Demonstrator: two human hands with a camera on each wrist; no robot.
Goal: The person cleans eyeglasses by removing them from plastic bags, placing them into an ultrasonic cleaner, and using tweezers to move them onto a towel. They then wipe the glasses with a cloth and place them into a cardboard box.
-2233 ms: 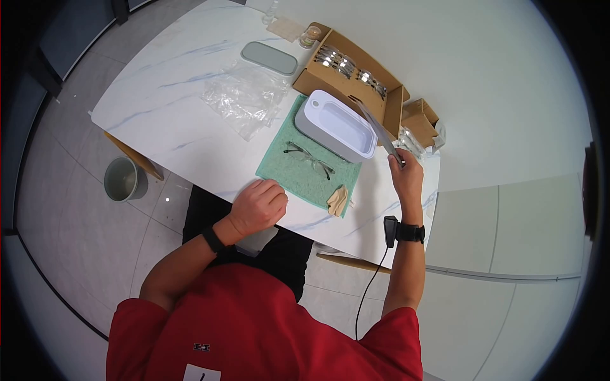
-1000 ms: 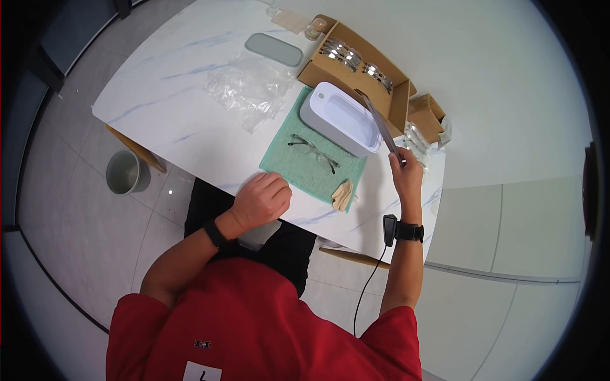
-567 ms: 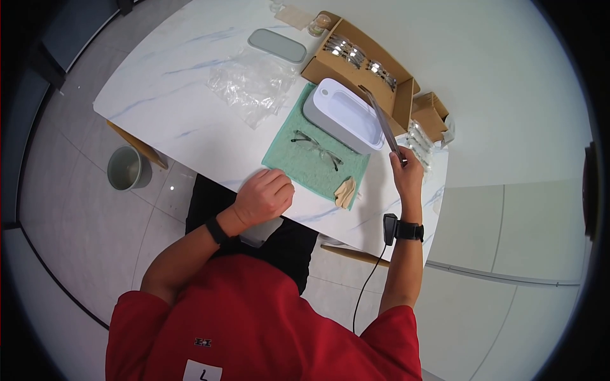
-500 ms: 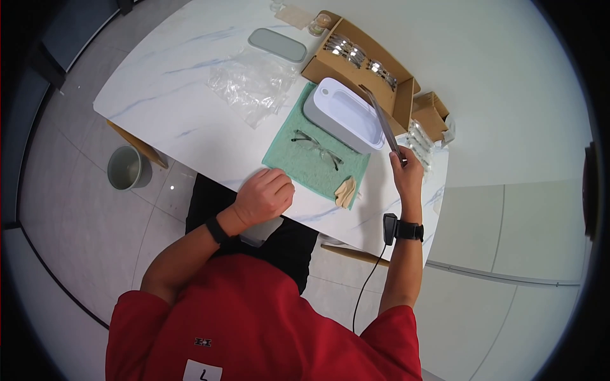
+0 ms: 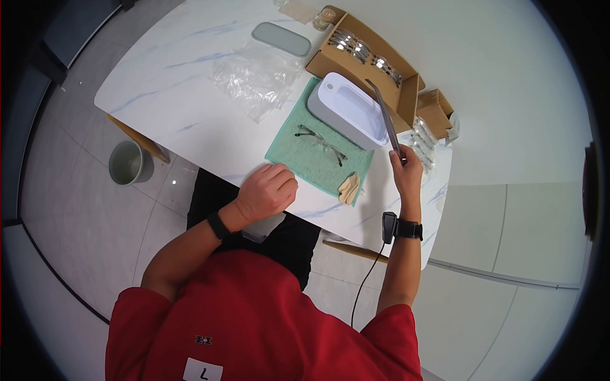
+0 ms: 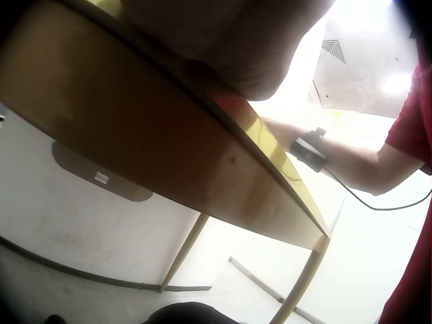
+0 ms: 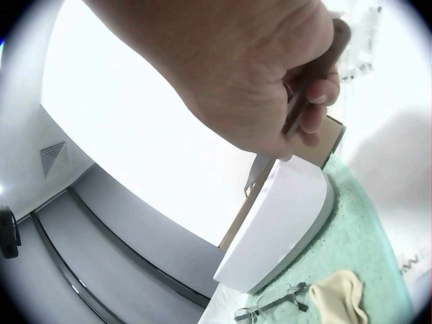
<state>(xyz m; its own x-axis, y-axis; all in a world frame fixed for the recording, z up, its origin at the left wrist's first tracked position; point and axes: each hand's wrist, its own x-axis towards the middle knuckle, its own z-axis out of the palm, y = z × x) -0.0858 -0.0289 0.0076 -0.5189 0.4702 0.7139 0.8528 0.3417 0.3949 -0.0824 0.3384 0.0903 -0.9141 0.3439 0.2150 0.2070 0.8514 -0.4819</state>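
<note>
Head view: the left hand [image 5: 269, 189] sits low centre at the table's [image 5: 159, 130] edge, back up, fingers curled under; whether they hold anything, I can't tell. Right of centre, the right hand [image 5: 407, 168], forearm upright in the frame, grips a long grey tool [image 5: 384, 114], slanting up-left past the white tub [image 5: 346, 132]. Well apart, those hands! Between them, a bit higher, the glasses [image 5: 325, 148] lie on the green cloth [image 5: 289, 151].

Left wrist: that left hand is a dark blur at the top, fingers out of sight, table edge cutting diagonally below.

Right wrist: the hand fills the top, clamped on the handle; the pronged tip is half hidden, and the glasses show only partly, bottom centre.
</note>
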